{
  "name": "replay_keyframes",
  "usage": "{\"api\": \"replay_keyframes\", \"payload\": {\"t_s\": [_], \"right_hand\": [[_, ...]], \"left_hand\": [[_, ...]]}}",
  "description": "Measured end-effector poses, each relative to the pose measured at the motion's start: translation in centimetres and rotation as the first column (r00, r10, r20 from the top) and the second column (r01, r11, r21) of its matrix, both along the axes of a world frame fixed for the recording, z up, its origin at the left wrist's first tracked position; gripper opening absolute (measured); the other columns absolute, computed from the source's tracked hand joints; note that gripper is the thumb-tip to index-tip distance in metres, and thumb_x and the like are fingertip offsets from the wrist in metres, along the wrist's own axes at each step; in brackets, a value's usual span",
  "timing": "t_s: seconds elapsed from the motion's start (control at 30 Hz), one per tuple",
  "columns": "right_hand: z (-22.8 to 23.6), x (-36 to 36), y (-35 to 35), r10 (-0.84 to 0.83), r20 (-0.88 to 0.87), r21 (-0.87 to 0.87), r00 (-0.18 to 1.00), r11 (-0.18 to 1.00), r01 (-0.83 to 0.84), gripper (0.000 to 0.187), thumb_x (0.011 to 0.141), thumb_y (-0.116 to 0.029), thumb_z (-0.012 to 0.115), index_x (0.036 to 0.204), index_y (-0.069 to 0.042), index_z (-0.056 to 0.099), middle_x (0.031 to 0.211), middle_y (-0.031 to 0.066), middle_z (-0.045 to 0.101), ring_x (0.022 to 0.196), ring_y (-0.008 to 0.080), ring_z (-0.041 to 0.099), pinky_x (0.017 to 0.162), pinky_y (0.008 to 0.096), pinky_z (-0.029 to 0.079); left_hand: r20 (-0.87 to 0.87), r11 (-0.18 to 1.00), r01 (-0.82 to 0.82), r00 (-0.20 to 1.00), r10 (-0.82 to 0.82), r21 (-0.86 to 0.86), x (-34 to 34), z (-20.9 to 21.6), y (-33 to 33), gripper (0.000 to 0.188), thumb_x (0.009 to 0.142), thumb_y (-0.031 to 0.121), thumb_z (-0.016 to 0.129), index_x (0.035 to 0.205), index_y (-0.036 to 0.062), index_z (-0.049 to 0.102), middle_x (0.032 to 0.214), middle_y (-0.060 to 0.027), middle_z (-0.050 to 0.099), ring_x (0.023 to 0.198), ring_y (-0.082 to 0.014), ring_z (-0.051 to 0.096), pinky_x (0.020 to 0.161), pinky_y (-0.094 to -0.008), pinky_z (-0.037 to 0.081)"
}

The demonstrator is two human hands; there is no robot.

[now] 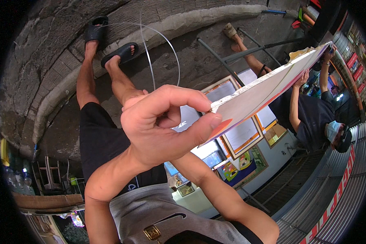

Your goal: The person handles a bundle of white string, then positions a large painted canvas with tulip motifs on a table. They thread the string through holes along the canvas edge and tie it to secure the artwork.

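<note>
My left hand [166, 126] pinches the near corner of a long, thin, pale board [256, 101] between thumb and index finger, the other fingers curled in. The board slants up to the right, its upper edge rough and flaking white, its face showing orange and purple print. At its far end another person's hands [303, 79] hold it. My right forearm [199, 173] passes behind my left hand, which hides my right hand. A thin clear strip [177, 57] loops up beyond my left hand, its lower end hidden.
Beyond the board stands a co-worker in dark clothes [313, 116]. A metal frame [248, 52] is on the ground between us. Framed pictures [242, 138] hang below the board. A stone curb [166, 25] runs along the top, and corrugated metal sheeting [313, 215] fills the lower right.
</note>
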State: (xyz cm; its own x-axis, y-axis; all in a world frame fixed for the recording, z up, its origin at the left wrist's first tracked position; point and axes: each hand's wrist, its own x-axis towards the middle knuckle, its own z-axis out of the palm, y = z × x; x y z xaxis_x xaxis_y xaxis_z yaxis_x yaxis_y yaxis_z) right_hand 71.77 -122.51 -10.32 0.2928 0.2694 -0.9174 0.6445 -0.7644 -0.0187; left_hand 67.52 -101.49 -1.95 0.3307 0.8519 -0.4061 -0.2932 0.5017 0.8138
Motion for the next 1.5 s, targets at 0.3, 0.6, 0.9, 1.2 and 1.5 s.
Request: {"api": "replay_keyframes", "payload": {"t_s": [0.3,0.6,0.9,1.2,1.5], "right_hand": [[0.0,0.1,0.1,-0.001,-0.001,-0.002,1.0,1.0,0.001,0.057,0.079,-0.039,0.061,0.126,-0.013,0.044,0.136,0.018,0.033,0.125,0.0376,0.032,0.095,0.0521,0.034],[0.0,0.2,0.2,-0.008,0.001,-0.004,1.0,1.0,0.008,0.055,0.078,-0.039,0.061,0.125,-0.013,0.045,0.135,0.0183,0.034,0.124,0.0374,0.033,0.094,0.0515,0.035],[0.0,0.2,0.2,-0.013,0.002,0.001,1.0,1.0,0.013,0.054,0.078,-0.04,0.062,0.123,-0.014,0.047,0.133,0.0187,0.036,0.124,0.0373,0.035,0.094,0.0509,0.035],[0.1,0.0,0.3,-0.021,0.005,0.011,1.0,1.0,0.021,0.053,0.078,-0.04,0.062,0.122,-0.014,0.048,0.132,0.0191,0.038,0.123,0.0371,0.036,0.094,0.0504,0.035],[0.1,-0.1,0.3,-0.033,0.004,0.03,0.999,0.999,0.033,0.051,0.077,-0.04,0.062,0.12,-0.015,0.049,0.131,0.0194,0.04,0.122,0.037,0.037,0.094,0.0498,0.036]], "left_hand": [[-0.015,1.0,0.004,1.0,-0.004,-0.003,-0.1,0.1,0.2,0.023,0.068,-0.004,0.074,0.085,-0.0007,0.06,0.087,-0.0128,0.066,0.052,0.0024,0.035,0.048,-0.0128,0.031],[0.007,1.0,-0.003,1.0,0.003,0.0,0.0,0.0,0.2,0.023,0.068,-0.005,0.074,0.085,-0.001,0.059,0.087,-0.0128,0.065,0.053,0.002,0.036,0.049,-0.013,0.032],[0.039,1.0,-0.024,0.999,0.025,-0.016,0.1,0.1,0.3,0.023,0.068,-0.005,0.074,0.085,0.0,0.059,0.088,-0.012,0.064,0.052,0.0021,0.034,0.048,-0.0129,0.029],[0.05,0.999,-0.028,0.998,0.03,-0.031,0.1,0.0,0.3,0.023,0.069,-0.005,0.074,0.085,0.0004,0.059,0.087,-0.0114,0.064,0.053,0.0021,0.035,0.049,-0.0127,0.03],[0.041,0.997,-0.018,0.999,0.021,-0.08,0.1,0.3,0.4,0.023,0.069,-0.005,0.074,0.084,0.0002,0.058,0.087,-0.0117,0.065,0.054,0.002,0.037,0.049,-0.0126,0.031]]}}
